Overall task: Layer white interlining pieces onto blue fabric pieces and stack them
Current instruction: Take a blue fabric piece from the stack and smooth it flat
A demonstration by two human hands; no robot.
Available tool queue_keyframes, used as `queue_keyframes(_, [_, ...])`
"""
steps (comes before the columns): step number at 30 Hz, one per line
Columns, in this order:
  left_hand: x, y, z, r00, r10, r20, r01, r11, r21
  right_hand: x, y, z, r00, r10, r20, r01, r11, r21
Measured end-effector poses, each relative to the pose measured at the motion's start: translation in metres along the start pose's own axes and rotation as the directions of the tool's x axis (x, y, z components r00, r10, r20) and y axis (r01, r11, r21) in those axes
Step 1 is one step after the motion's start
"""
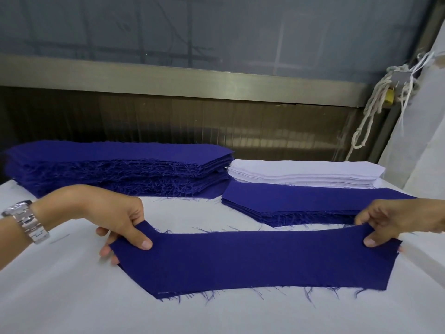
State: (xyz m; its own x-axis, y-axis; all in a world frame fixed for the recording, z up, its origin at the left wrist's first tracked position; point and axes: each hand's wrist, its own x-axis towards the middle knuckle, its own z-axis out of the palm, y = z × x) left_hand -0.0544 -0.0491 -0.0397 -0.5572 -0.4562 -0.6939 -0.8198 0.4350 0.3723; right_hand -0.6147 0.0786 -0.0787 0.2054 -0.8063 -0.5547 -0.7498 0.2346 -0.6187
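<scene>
On the surface (72, 297) our blue fabric piece (252, 259) runs left to right, close to us. The white interlining stack (305, 173) lies beyond it, nearer our right hand (395, 221). That hand and our left hand (118, 218) each pinch one end.

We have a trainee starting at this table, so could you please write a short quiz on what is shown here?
1. True or false: the left hand and right hand each pinch an end of one blue piece.
2. The white stack lies: A) right of the tall blue stack; B) under the held piece; C) on the floor.
3. Fill in: the watch is on the ___ wrist.
Key: 1 true; 2 A; 3 left.
</scene>
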Motion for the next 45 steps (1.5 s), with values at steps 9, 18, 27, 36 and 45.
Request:
queue_keyframes(9, [-0.001,0.004,0.002,0.990,-0.122,-0.068,0.125,0.991,0.044,0.001,0.001,0.003,0.995,0.048,-0.093,-0.055,0.996,-0.070])
queue_keyframes(18, [-0.007,-0.001,-0.002,0.991,-0.091,-0.096,0.094,0.995,0.023,0.004,0.006,-0.003,0.993,0.058,-0.104,-0.066,0.995,-0.075])
queue_keyframes(27, [-0.007,-0.001,-0.003,0.996,-0.082,-0.044,0.083,0.996,0.012,0.012,0.018,-0.009,0.995,0.051,-0.088,-0.055,0.997,-0.046])
queue_keyframes(36, [-0.004,0.002,0.001,0.986,-0.138,-0.096,0.144,0.987,0.068,0.015,0.020,-0.011,0.996,0.057,-0.071,-0.059,0.998,-0.030])
queue_keyframes(45, [-0.004,0.004,0.002,0.966,-0.209,-0.150,0.230,0.963,0.139,0.001,0.027,-0.016,0.976,0.146,-0.160,-0.163,0.982,-0.099])
